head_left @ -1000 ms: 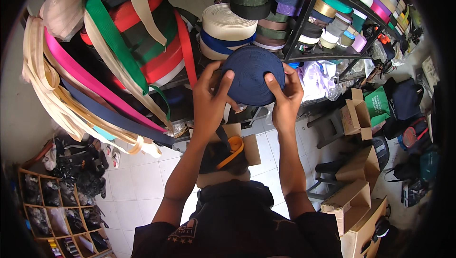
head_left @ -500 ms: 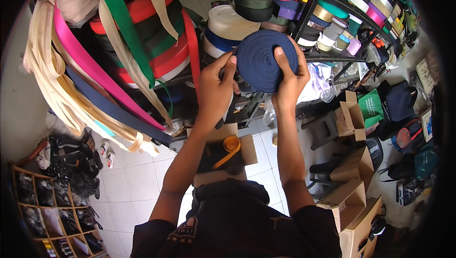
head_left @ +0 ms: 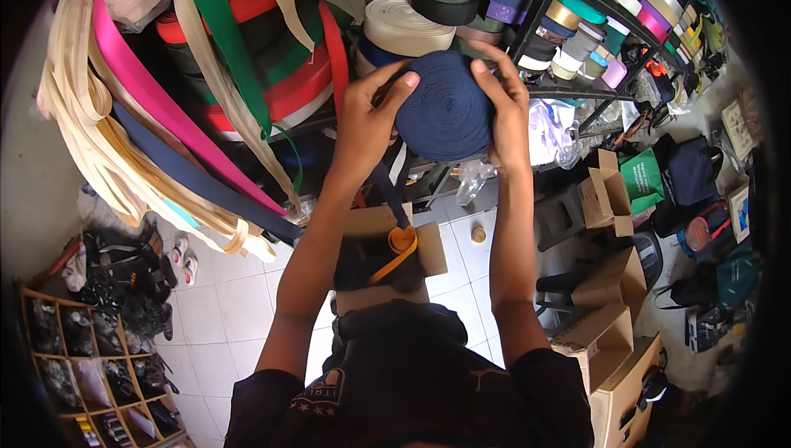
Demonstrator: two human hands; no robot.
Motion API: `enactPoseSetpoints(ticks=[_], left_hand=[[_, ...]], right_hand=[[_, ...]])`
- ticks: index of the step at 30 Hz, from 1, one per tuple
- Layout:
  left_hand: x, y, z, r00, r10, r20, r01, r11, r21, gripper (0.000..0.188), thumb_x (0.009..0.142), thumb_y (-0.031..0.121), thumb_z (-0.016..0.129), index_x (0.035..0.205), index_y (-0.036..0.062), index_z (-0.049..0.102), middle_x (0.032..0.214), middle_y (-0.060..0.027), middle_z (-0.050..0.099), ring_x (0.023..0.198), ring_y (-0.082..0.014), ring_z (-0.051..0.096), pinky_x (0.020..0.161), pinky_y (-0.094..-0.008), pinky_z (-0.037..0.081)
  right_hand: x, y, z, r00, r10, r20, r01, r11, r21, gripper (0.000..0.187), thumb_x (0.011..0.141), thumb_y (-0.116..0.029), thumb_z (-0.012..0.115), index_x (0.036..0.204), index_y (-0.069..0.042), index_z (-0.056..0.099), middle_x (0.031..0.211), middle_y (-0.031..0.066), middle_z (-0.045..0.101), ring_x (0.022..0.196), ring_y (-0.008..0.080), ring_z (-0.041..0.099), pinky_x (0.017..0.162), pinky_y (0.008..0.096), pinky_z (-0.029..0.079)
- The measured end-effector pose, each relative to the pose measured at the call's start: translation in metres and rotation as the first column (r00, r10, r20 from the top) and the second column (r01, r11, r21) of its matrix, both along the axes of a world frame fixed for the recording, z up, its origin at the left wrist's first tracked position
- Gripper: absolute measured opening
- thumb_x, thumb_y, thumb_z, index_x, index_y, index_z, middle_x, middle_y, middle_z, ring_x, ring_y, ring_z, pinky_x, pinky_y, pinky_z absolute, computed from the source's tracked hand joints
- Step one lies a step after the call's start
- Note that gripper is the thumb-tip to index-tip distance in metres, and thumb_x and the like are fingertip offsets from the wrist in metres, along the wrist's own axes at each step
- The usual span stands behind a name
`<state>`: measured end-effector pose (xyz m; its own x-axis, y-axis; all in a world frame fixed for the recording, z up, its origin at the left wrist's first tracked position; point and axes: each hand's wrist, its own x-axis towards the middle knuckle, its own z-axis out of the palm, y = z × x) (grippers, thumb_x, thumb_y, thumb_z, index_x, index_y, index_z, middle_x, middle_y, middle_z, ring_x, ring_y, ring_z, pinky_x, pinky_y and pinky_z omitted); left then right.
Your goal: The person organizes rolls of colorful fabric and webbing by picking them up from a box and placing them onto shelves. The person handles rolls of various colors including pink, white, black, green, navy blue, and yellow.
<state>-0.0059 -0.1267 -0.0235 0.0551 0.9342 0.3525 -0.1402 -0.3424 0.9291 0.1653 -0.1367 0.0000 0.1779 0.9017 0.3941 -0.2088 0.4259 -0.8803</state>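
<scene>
A flat coiled roll of navy webbing (head_left: 446, 110) is held up in front of the shelf, its spiral side toward me. My left hand (head_left: 371, 114) grips its left rim, thumb on the edge. My right hand (head_left: 509, 110) wraps the right rim with the thumb on its face; the fingers reach behind the upper edge. A dark strap (head_left: 390, 192) hangs below my left hand toward an open cardboard box (head_left: 432, 252); whether it belongs to the roll is hidden. An orange strap (head_left: 401, 242), partly coiled, lies in that box.
Behind the roll, a black metal shelf (head_left: 540, 15) carries many coloured webbing rolls, with a cream roll (head_left: 409, 23) nearest. Long cream straps (head_left: 74, 110) and a pink strap (head_left: 152, 102) drape at left. Cardboard boxes (head_left: 606, 333) stand at right; a wooden compartment rack (head_left: 82, 357) is lower left.
The navy roll has shifted slightly left and down. My left thumb now lies over its rim, and my right thumb has moved outward from its centre. The dark hanging strap has come into view.
</scene>
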Motion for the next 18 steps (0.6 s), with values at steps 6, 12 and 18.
enactPoseSetpoints(ticks=[6, 12, 18], left_hand=[[0.012, 0.005, -0.013, 0.996, 0.092, 0.012, -0.092, 0.976, 0.196, 0.038, 0.097, 0.031, 0.062, 0.118, -0.0005, 0.066, 0.081, -0.0052, 0.067, 0.071, -0.0069, 0.059, 0.064, -0.0227, 0.048], [0.022, -0.001, -0.018, 0.987, 0.097, -0.129, -0.094, 0.995, 0.032, 0.044, 0.103, 0.035, 0.049, 0.133, 0.0030, 0.055, 0.097, -0.0165, 0.070, 0.089, -0.0224, 0.066, 0.083, -0.0342, 0.049], [0.012, 0.006, -0.015, 0.987, 0.139, -0.074, -0.117, 0.961, 0.250, 0.041, 0.104, 0.034, 0.044, 0.126, 0.0027, 0.058, 0.104, -0.0208, 0.067, 0.098, -0.0288, 0.065, 0.088, -0.0365, 0.046]], right_hand=[[-0.012, 0.004, -0.015, 0.955, -0.297, 0.021, 0.293, 0.950, 0.107, 0.021, 0.089, -0.011, 0.071, 0.107, 0.000, 0.074, 0.100, 0.0073, 0.071, 0.090, 0.0105, 0.062, 0.086, 0.0246, 0.047], [-0.029, 0.009, -0.031, 0.855, -0.467, -0.227, 0.504, 0.850, 0.150, 0.027, 0.092, -0.012, 0.068, 0.113, 0.004, 0.070, 0.103, 0.0116, 0.070, 0.090, 0.0148, 0.064, 0.087, 0.0270, 0.050], [-0.013, 0.006, -0.048, 0.967, -0.198, -0.159, 0.211, 0.975, 0.073, 0.029, 0.088, -0.013, 0.072, 0.110, 0.002, 0.060, 0.103, 0.0135, 0.068, 0.097, 0.0150, 0.062, 0.089, 0.0284, 0.047]])
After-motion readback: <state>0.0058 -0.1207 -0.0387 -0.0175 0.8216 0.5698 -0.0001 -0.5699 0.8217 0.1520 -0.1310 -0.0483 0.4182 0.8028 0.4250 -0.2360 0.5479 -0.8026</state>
